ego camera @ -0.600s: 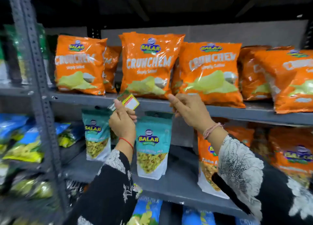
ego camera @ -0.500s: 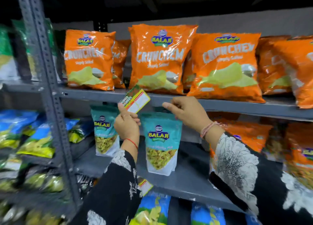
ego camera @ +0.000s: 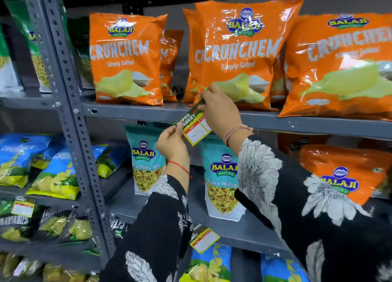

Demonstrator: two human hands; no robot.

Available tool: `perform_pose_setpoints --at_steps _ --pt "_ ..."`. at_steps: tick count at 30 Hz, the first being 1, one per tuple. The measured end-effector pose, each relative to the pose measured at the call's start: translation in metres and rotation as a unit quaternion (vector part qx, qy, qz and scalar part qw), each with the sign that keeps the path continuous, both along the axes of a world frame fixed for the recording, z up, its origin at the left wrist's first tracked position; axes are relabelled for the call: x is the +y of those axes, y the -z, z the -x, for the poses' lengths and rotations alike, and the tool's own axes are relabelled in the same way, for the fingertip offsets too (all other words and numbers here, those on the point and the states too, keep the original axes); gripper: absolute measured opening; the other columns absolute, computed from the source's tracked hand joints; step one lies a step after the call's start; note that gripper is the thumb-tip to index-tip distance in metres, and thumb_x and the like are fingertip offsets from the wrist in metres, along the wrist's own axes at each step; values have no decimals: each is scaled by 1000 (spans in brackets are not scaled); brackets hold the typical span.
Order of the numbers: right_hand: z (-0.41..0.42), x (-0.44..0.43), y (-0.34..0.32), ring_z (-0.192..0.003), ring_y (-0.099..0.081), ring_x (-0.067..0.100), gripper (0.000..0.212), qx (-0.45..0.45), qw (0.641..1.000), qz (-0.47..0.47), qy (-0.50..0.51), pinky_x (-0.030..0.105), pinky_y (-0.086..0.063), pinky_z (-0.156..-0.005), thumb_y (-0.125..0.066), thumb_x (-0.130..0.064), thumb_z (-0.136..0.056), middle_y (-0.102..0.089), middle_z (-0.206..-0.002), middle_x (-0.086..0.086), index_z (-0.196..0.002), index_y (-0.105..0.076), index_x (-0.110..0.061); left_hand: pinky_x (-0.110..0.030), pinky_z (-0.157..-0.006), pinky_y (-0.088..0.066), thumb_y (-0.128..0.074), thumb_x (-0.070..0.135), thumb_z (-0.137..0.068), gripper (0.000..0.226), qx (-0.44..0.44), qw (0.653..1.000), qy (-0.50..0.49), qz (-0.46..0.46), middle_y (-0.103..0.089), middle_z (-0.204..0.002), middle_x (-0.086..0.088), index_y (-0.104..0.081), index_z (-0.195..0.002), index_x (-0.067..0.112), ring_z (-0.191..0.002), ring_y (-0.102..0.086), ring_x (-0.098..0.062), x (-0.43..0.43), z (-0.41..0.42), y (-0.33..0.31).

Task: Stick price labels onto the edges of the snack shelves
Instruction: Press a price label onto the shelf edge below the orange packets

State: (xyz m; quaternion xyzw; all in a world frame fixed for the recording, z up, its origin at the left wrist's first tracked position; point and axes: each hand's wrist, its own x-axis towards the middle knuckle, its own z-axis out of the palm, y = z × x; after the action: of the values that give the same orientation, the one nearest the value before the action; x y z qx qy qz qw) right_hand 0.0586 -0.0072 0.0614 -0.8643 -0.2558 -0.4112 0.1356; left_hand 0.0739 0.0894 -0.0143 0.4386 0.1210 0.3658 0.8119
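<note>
Price label [ego camera: 196,127] tilted, green "SUPER MARKET" header, white red-bordered boxes; left hand [ego camera: 172,144] pinches lower corner, right hand [ego camera: 219,111] pinches top.

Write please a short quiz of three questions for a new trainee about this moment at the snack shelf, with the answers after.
1. True or false: only the left hand holds the price label.
2. Which bags stand on the shelf edge that the label is held against?
A. blue bags
B. orange Crunchem bags
C. teal Balaji pouches
3. Fill the gap: another label already hangs on the edge of the ____ shelf, beside the left sleeve.

Key
1. False: the right hand pinches its upper end, the left hand its lower end.
2. B
3. lower
</note>
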Motion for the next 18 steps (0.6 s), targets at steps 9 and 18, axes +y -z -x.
perform_pose_setpoints --at_steps 9,18 --pt "18 -2 43 -76 -59 28 11 20 952 -305 -12 34 -43 -65 -71 -11 -75 -65 -83 15 -70 -65 -3 -4 -51 -36 -70 12 -73 11 -36 948 -131 -287 -61 -70 -5 -68 -78 2 -58 -51 -10 31 13 -14" --pt "8 4 43 -75 -61 27 6 19 944 -328 -32 25 -38 -63 -69 -8 -77 -68 -81 16 -74 -69 -3 -34 -73 -50 -72 17 -71 15 -17 940 -136 -312 -72 -80 -19 -71 -79 4 -72 -61 -21 39 6 -18"
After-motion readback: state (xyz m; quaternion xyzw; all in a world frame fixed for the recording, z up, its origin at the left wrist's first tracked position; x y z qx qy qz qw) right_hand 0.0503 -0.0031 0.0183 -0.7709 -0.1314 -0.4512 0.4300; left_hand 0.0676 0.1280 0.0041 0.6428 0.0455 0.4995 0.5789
